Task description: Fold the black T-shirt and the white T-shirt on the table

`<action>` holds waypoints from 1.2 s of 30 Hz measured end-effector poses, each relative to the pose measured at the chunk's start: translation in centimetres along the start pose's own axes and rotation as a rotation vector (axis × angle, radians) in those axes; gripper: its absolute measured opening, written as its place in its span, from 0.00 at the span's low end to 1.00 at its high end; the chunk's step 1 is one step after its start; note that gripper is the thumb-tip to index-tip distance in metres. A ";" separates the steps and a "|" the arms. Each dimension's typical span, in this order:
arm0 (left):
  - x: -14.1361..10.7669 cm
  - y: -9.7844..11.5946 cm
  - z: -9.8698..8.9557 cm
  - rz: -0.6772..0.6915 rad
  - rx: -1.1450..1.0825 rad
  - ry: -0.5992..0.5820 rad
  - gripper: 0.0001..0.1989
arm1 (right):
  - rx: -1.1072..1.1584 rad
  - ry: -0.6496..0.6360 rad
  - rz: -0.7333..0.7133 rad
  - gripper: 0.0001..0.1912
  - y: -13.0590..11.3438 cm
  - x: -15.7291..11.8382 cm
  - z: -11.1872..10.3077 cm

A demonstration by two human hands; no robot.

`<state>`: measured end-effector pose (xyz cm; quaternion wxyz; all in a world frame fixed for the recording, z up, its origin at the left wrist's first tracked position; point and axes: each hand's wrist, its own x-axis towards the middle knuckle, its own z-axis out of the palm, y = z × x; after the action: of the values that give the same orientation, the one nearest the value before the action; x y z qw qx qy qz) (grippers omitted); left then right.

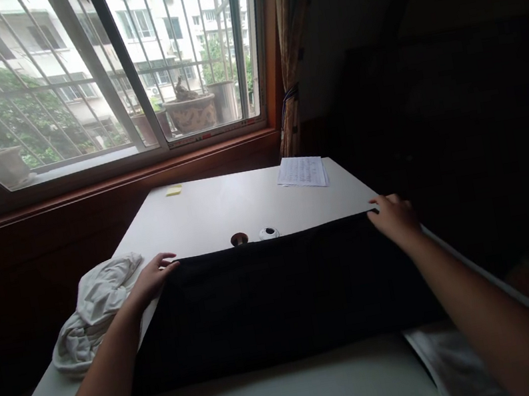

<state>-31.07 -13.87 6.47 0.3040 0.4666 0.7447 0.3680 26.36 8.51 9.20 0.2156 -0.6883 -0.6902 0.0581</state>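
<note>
A dark, black cloth (pixel 281 296) lies spread flat across the white table, its long far edge pulled nearly straight. It looks like a folded garment, but its exact kind does not show. At the far left corner of the cloth, my left hand (pixel 153 277) grips the edge between thumb and fingers. My right hand (pixel 394 217) pinches the far right corner, a little farther from me. Both forearms reach forward along the sides of the cloth.
The white table (pixel 225 204) carries a crumpled white cloth (pixel 97 307) at left, papers (pixel 303 172) and a yellow note (pixel 174 190) at the back. A brown round object (pixel 239 238) and a white round one (pixel 269 232) sit beyond the cloth. Pale fabric (pixel 454 359) lies near right.
</note>
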 end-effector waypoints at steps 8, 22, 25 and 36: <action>-0.2 -0.6 -0.9 0.117 0.087 -0.054 0.35 | 0.300 -0.363 -0.725 0.14 -12.2 -3.3 6.0; -9.1 5.7 -3.3 0.333 0.141 0.189 0.23 | 0.427 -0.342 -1.240 0.10 -22.9 -8.9 9.4; -9.7 5.7 -3.6 0.460 0.276 0.247 0.20 | 0.464 -0.359 -1.219 0.07 -22.7 -9.2 8.1; -8.9 4.4 -1.4 0.329 0.000 0.252 0.21 | 0.017 -0.441 -0.914 0.13 -12.9 -4.0 3.3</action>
<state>-26.72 -21.14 11.92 0.1440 0.5323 0.6906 0.4681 12.99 4.75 10.25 0.0735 -0.2857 -0.9494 0.1075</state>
